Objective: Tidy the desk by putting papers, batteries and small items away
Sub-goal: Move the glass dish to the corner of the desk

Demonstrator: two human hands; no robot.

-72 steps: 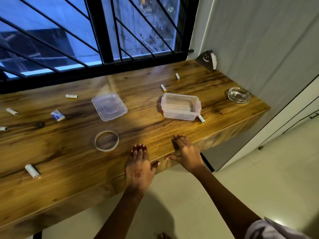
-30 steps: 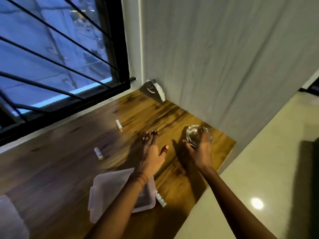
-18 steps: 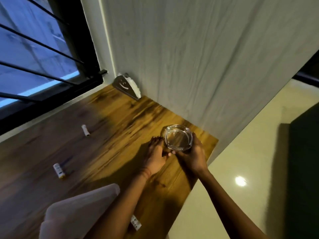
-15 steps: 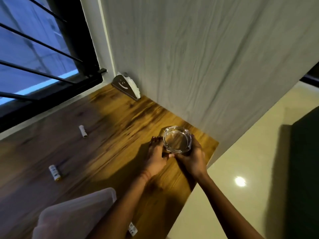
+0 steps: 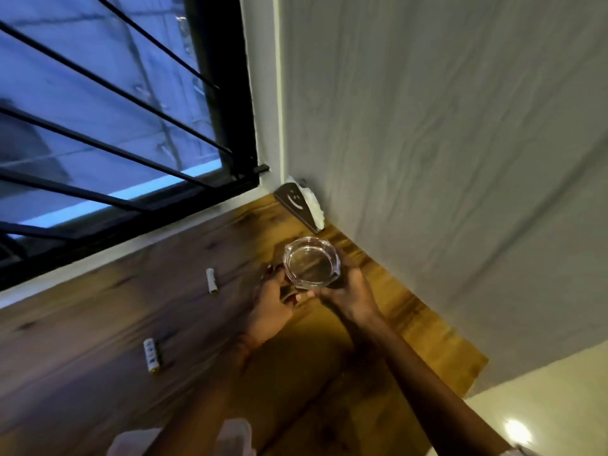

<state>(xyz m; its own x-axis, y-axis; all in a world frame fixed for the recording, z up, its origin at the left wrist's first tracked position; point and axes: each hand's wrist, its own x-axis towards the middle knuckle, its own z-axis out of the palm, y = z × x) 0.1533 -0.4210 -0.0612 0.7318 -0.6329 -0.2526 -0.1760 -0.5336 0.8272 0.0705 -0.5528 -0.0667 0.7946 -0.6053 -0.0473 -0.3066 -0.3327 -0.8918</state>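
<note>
A clear glass ashtray [image 5: 311, 265] is held above the wooden desk [image 5: 98, 340] near its far right corner. My right hand [image 5: 348, 292] grips its right and near side. My left hand [image 5: 271, 299] holds its left rim with the fingers curled under it. Two white batteries lie on the desk: one [image 5: 212, 280] left of my left hand, another [image 5: 151, 355] further left and nearer. The corner of a clear plastic container [image 5: 235, 434] shows at the bottom edge, partly hidden by my left forearm.
A metal napkin holder with white napkins [image 5: 301, 207] stands in the back corner against the grey wall [image 5: 444, 159]. A barred window [image 5: 98, 126] runs along the desk's back edge. The desk's right end drops to a pale floor [image 5: 526, 406].
My hands left the desk's front edge and reached right to the ashtray. Both hands took hold of it and lifted it. It now sits nearer the back corner than half a second ago.
</note>
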